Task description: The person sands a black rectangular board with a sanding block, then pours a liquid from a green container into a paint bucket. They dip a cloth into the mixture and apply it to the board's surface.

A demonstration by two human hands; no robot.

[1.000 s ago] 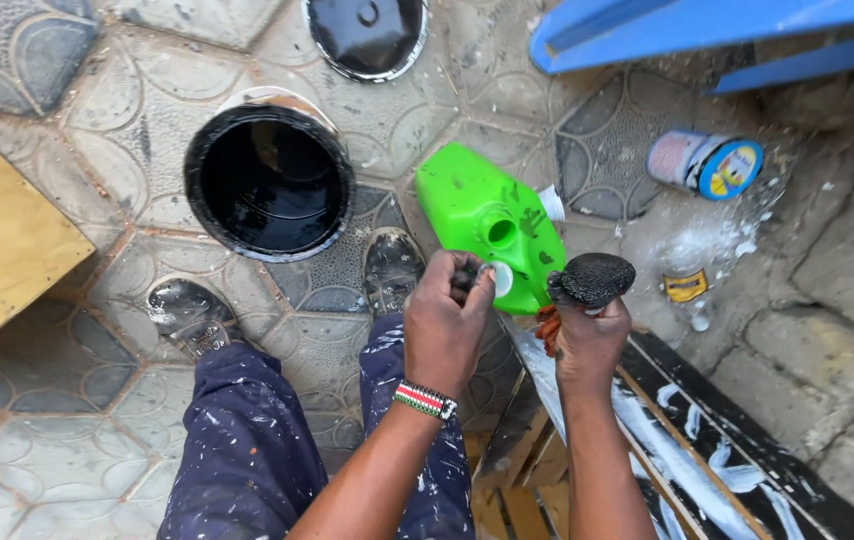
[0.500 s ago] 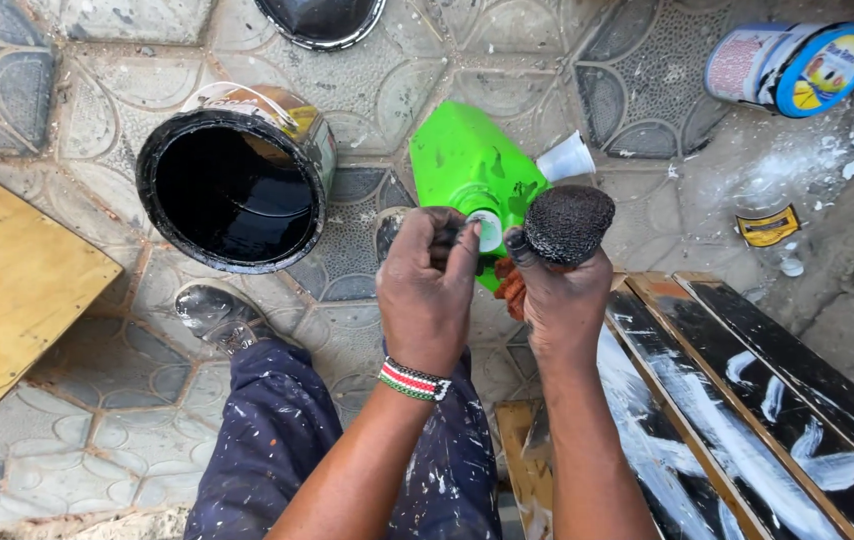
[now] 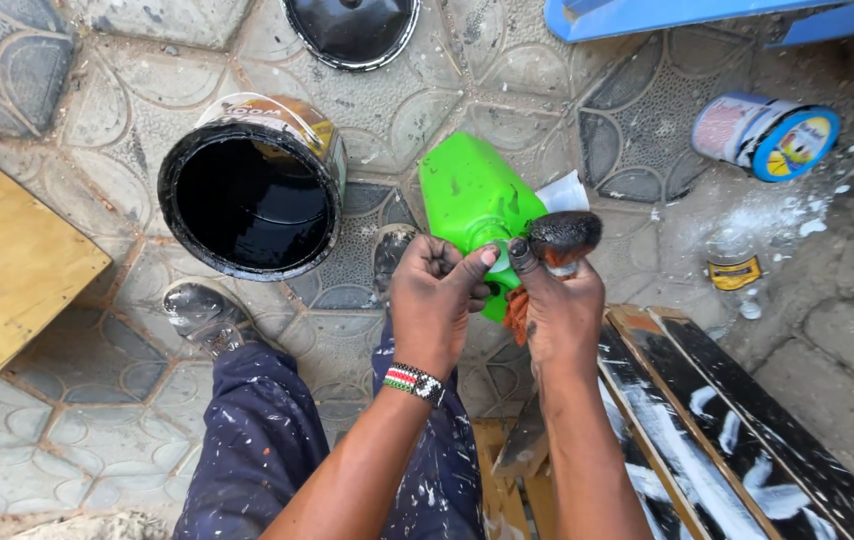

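Patterned paving floor [image 3: 97, 380], daylight; yellow board [image 3: 7, 280] left; blue furniture edge [image 3: 667, 15] top right; black-painted slats [image 3: 737, 430] lower right; white powder spill [image 3: 777, 215] on floor.

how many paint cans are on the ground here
2. An open can of black paint stands left of the green jug; a smaller can lies on its side at upper right. Others may sit out of view.

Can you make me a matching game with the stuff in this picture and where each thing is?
Things:
1. green jug
2. paint can
3. black lid
4. small tin

Places:
A. lying on its side, upper right
B. top edge of the picture
C. under both hands
D. open, full of black paint, left of the jug

Pairs: 1-C, 2-D, 3-B, 4-A
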